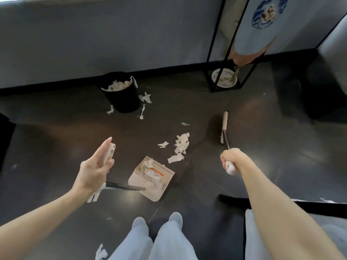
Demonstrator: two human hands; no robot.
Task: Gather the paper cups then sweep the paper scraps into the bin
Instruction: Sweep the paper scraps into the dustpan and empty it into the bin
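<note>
Left hand (93, 170) pinching handle of beige plastic dustpan (150, 178), right hand (230, 162) fisted on black-shafted broom (224, 126), torn white paper scraps (181, 145) at pan's 1 o'clock, round black bin (123, 98) at 11.

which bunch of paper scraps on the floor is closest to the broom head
The large pile just left of the broom head, between it and the dustpan. The other scraps lie around the bin or by the feet.
</note>
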